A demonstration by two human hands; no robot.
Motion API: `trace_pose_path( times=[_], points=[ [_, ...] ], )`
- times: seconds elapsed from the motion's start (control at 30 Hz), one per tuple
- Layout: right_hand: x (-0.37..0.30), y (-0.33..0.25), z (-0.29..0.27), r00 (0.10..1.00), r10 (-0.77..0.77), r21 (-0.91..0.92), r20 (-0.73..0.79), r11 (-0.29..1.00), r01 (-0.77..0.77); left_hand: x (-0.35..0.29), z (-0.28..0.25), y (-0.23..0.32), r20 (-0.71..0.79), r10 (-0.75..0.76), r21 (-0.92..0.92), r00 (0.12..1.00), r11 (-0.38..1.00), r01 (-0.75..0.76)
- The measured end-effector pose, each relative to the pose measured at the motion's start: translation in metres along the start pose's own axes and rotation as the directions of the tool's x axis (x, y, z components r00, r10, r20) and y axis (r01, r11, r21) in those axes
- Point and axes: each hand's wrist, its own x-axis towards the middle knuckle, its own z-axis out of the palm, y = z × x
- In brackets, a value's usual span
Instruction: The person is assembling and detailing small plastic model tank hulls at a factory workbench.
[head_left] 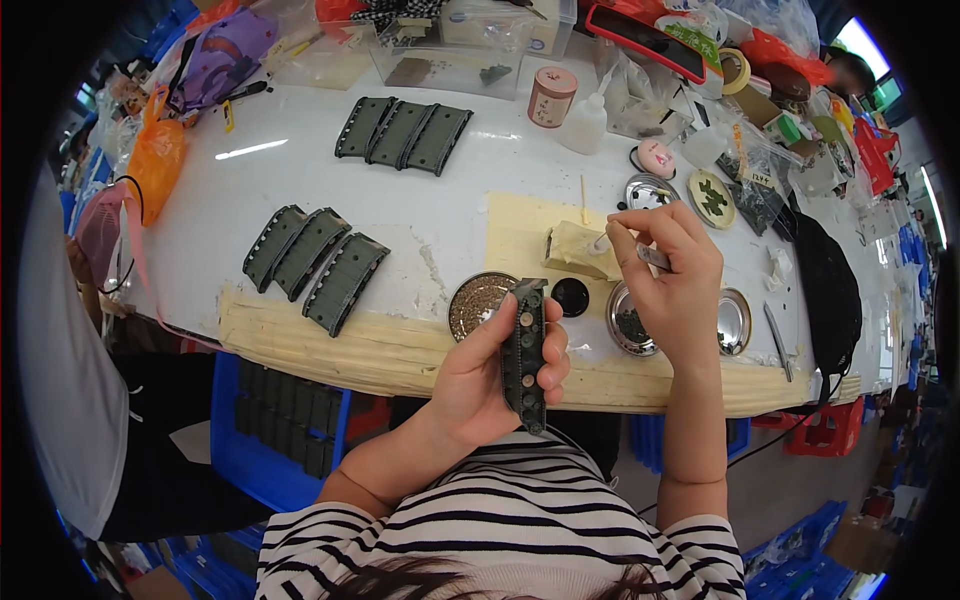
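Head view: under the table (200, 190), a blue crate (228, 430) is holding green parts. Above the near edge, the left hand (478, 375) is gripping a dark green part (524, 355), thumb and fingers pressing its two sides; its long axis is pointing away from the body. Just beyond, a round dish (455, 322), partly covered by this hand, is containing brown grains. The right hand (680, 265) is pinching a slim tool (654, 258) near a pale block (580, 252); below it, a metal dish (618, 340) is carrying dark bits. Farther left, three curved green pieces (315, 262) are lying; three more (405, 135) are resting behind.
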Motion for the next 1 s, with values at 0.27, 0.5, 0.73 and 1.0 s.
trace_pose_path(
  times=[0.27,0.5,0.73,1.0],
  points=[
    [-0.003,-0.003,-0.004,0.989,-0.028,0.031,-0.145,0.999,0.032,0.001,0.001,-0.001,0.048,-0.029,-0.022,0.998,0.999,0.03],
    [-0.022,-0.045,-0.023,0.994,0.065,0.476,-0.084,0.879,-0.017,-0.002,0.0,-0.005,0.037,-0.034,-0.001,0.999,0.999,0.034],
    [-0.028,-0.044,-0.004,0.965,0.252,0.768,0.076,0.602,-0.218,-0.001,0.004,-0.007,0.02,-0.039,0.023,0.999,0.999,0.038],
    [-0.024,-0.047,-0.005,0.965,0.235,0.74,0.115,0.628,-0.241,-0.002,0.008,-0.008,-0.117,-0.031,0.115,0.993,0.992,0.045]
  ],
)
